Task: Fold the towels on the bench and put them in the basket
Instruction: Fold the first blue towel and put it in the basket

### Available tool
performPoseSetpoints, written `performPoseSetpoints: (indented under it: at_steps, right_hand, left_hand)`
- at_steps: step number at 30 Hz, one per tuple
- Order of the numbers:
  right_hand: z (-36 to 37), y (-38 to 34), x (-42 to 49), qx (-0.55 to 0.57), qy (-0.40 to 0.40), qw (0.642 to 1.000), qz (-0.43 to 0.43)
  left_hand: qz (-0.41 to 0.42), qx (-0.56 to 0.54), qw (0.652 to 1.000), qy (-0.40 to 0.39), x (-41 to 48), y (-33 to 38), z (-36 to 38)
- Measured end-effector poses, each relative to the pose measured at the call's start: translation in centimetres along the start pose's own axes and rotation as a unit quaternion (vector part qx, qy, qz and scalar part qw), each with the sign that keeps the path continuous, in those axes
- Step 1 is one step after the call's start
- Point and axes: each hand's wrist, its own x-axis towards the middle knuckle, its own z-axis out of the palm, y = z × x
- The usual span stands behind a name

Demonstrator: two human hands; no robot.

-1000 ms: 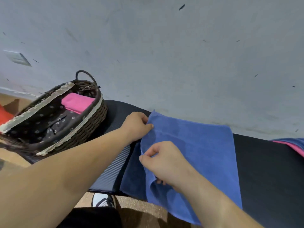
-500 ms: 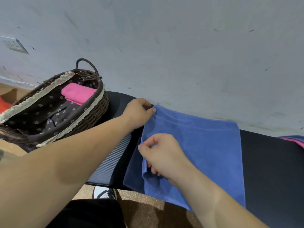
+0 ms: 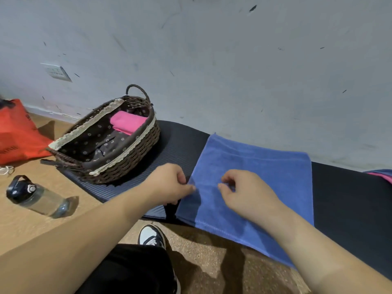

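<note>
A blue towel, folded over, lies flat on the black bench with its near edge hanging over the front. My left hand pinches the towel's left edge about halfway along. Just to the right, my right hand has curled fingers and pinches the cloth on its top surface. The wicker basket with a dark flowered lining stands on the bench's left end, and a folded pink towel lies inside it at the far end.
More blue and pink towels show at the bench's far right edge. On the floor to the left lie a water bottle and a red bag. My shoe is below the bench. A wall runs right behind the bench.
My left hand slid from the towel's far left corner down to the middle of its left edge. My right hand shifted right onto the towel's top. The view pulled back.
</note>
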Motion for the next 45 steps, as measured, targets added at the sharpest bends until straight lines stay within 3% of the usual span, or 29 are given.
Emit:
performPoseSetpoints:
  at_steps: [2,5,10,14,16,18,21,23,26,34,45]
  right_hand:
    - [-0.4,1.0,-1.0,-0.104,-0.037,0.994,0.016]
    - [-0.2,2.7,-1.9,-0.198,-0.125,0.971,0.056]
    - [0.0,3.9,-2.6,-0.197,-0.203,0.956,0.078]
    - [-1.0,3.3,-3.7,-0.22,-0.259,0.939,0.056]
    - [-1.9,2.8,-4.4,-0.229,-0.278,0.932,0.033]
    - [-3.1,2.7,-4.2,-0.211,-0.25,0.945,0.013]
    - [-4.6,4.1,-2.8,-0.149,-0.142,0.978,0.019]
    - [-5.1,6.0,-1.5,-0.108,-0.077,0.99,0.04]
    - [-5.0,9.0,0.0,-0.084,-0.031,0.994,0.068]
    - [-4.1,12.2,0.4,-0.054,-0.027,0.995,0.078]
    - [-4.3,12.0,0.5,-0.052,-0.029,0.994,0.087]
  left_hand:
    - [0.014,0.044,0.999,-0.004,-0.8,-0.6,0.9]
    - [0.015,0.014,1.0,-0.003,-1.1,-1.0,1.7]
    - [-0.001,0.036,0.998,-0.05,-1.1,-0.6,0.9]
    - [-0.026,0.079,0.977,-0.195,-1.9,0.2,-0.6]
    - [-0.036,0.124,0.969,-0.209,-1.8,0.8,-1.6]
    - [-0.028,0.134,0.983,-0.127,-0.5,1.4,-2.1]
    - [0.053,0.057,0.995,0.057,2.8,2.6,-1.8]
    - [0.108,-0.001,0.988,0.111,5.2,3.8,-1.0]
    - [0.135,-0.033,0.982,0.131,8.3,5.3,0.9]
    - [0.064,0.063,0.992,0.085,11.4,6.6,2.7]
    - [0.096,-0.035,0.975,0.199,11.5,7.3,2.9]
